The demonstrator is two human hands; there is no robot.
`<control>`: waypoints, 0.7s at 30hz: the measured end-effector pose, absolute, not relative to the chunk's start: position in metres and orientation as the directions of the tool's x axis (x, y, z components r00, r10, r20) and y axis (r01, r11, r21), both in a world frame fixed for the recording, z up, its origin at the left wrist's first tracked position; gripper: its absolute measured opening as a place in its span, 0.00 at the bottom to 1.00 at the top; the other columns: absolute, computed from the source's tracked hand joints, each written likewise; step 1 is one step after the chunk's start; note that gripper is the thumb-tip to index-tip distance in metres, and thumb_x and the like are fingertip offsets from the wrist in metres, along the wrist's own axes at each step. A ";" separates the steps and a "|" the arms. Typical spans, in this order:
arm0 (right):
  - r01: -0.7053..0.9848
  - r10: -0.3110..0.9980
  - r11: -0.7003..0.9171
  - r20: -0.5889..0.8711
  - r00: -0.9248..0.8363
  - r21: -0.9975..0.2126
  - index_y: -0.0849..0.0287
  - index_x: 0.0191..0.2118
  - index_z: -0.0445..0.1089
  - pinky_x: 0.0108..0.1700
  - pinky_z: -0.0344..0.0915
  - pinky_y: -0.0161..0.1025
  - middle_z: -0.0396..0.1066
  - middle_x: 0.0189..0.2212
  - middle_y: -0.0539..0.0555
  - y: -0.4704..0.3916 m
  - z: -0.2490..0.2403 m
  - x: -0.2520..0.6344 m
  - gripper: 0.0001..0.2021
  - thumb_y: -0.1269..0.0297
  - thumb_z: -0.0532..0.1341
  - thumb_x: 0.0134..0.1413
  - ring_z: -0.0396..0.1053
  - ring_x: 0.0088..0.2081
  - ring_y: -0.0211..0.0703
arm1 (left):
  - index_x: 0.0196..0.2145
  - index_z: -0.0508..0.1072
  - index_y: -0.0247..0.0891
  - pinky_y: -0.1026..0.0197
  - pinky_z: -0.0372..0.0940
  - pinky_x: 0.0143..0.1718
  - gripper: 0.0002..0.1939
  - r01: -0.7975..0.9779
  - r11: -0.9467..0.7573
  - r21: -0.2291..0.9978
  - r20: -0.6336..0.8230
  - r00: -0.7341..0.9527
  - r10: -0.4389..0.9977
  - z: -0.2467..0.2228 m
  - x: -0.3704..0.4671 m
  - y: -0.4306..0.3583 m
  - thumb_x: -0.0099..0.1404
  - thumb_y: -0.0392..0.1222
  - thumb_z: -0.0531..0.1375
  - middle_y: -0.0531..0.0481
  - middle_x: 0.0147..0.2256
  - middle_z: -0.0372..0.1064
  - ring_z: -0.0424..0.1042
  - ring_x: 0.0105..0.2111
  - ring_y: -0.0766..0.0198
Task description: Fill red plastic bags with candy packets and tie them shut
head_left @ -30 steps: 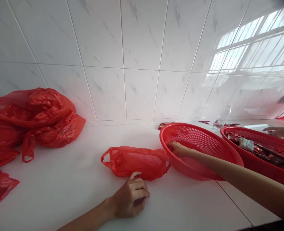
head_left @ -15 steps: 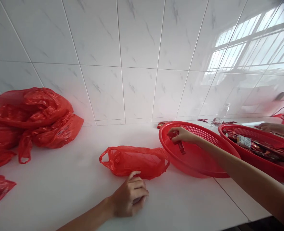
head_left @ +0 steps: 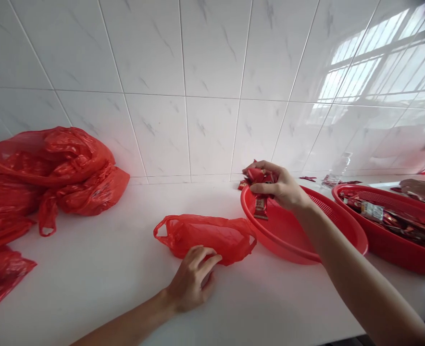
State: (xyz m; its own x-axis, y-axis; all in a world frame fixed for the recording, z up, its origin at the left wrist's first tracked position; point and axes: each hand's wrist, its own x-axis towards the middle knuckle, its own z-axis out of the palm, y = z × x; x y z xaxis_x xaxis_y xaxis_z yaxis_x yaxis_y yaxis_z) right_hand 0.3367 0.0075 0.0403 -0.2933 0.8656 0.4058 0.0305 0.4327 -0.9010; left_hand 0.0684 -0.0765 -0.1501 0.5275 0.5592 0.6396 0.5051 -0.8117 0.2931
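Note:
My right hand (head_left: 279, 185) is closed around several small red-wrapped snack packets (head_left: 260, 206), held above the left rim of a red plastic basket (head_left: 288, 230) with perforated sides. One packet hangs below the fingers. My left hand (head_left: 194, 278) rests over the near edge of a red plastic bag (head_left: 201, 235), fingers bent and touching it, the thumb apart from them. The bag lies on the white counter, left of the basket, with a loop handle at each end. Part of the basket's inside is hidden by my right forearm.
Bulky red plastic bags (head_left: 79, 178) are heaped at the left. Right of my basket stands another red basket (head_left: 389, 235) holding many wrapped packets, with another person's hand (head_left: 421, 190) over it. A clear bottle (head_left: 338, 170) and loose packets (head_left: 308, 179) lie near the tiled wall.
My right hand has risen from inside the basket to above its rim, now with a visible bunch of packets. My left hand has moved up onto the bag's near edge.

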 end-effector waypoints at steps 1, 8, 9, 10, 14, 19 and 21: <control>0.057 0.841 0.457 0.411 -0.352 -0.887 0.58 0.44 0.71 0.33 0.69 0.37 0.71 0.33 0.50 0.002 0.039 0.325 0.20 0.67 0.72 0.42 0.70 0.31 0.39 | 0.54 0.70 0.38 0.51 0.70 0.48 0.24 0.493 -0.817 0.300 0.627 0.543 0.558 -0.152 0.068 -0.076 0.61 0.27 0.55 0.41 0.47 0.69 0.69 0.46 0.55; 0.271 0.565 0.720 0.314 -0.763 -0.639 0.57 0.45 0.72 0.42 0.69 0.38 0.66 0.47 0.55 -0.010 0.009 0.253 0.20 0.76 0.66 0.42 0.68 0.40 0.40 | 0.51 0.72 0.38 0.57 0.73 0.44 0.21 0.415 -0.873 0.257 0.629 0.614 0.477 -0.159 0.065 -0.074 0.63 0.25 0.53 0.42 0.47 0.69 0.72 0.44 0.59; 0.275 0.515 0.738 0.253 -0.819 -0.616 0.57 0.45 0.72 0.41 0.68 0.37 0.65 0.47 0.55 -0.008 0.003 0.247 0.20 0.77 0.65 0.42 0.68 0.40 0.40 | 0.51 0.72 0.38 0.58 0.73 0.43 0.20 0.410 -0.877 0.251 0.641 0.609 0.468 -0.159 0.065 -0.073 0.64 0.25 0.52 0.42 0.47 0.69 0.72 0.44 0.59; 0.276 0.463 0.753 0.183 -0.867 -0.597 0.58 0.44 0.71 0.40 0.68 0.35 0.65 0.46 0.55 -0.007 -0.002 0.242 0.19 0.77 0.65 0.43 0.67 0.39 0.39 | 0.50 0.73 0.38 0.59 0.73 0.42 0.19 0.404 -0.881 0.247 0.653 0.602 0.460 -0.158 0.064 -0.073 0.66 0.26 0.52 0.42 0.46 0.69 0.72 0.44 0.60; 0.364 0.365 0.788 -0.099 -0.926 -0.496 0.58 0.40 0.71 0.32 0.63 0.32 0.64 0.41 0.53 0.004 -0.019 0.234 0.14 0.71 0.67 0.43 0.66 0.38 0.40 | 0.46 0.75 0.38 0.63 0.72 0.34 0.18 0.396 -0.885 0.246 0.683 0.577 0.448 -0.158 0.063 -0.072 0.68 0.26 0.50 0.44 0.41 0.69 0.72 0.36 0.64; 0.461 0.364 0.765 -0.287 -0.886 -0.450 0.57 0.39 0.70 0.28 0.59 0.31 0.65 0.39 0.51 0.021 -0.035 0.234 0.16 0.68 0.68 0.40 0.65 0.37 0.41 | 0.42 0.76 0.36 0.66 0.70 0.32 0.16 0.395 -0.892 0.220 0.698 0.575 0.427 -0.158 0.062 -0.072 0.67 0.25 0.51 0.44 0.43 0.71 0.72 0.34 0.67; 0.512 0.417 0.761 -0.303 -0.857 -0.398 0.57 0.38 0.69 0.25 0.57 0.31 0.65 0.39 0.51 0.027 -0.041 0.234 0.15 0.71 0.67 0.39 0.64 0.36 0.41 | 0.41 0.76 0.35 0.65 0.70 0.32 0.15 0.401 -0.892 0.210 0.713 0.562 0.420 -0.157 0.062 -0.072 0.67 0.25 0.51 0.43 0.43 0.70 0.72 0.33 0.66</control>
State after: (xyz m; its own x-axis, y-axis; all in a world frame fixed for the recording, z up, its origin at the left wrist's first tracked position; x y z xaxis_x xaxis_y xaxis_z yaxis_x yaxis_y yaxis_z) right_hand 0.2343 0.0265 -0.0408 -0.8569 0.4173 -0.3026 0.5115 0.7613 -0.3985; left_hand 0.0615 -0.0721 -0.1571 0.5618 0.4201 0.7127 0.4005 -0.8919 0.2100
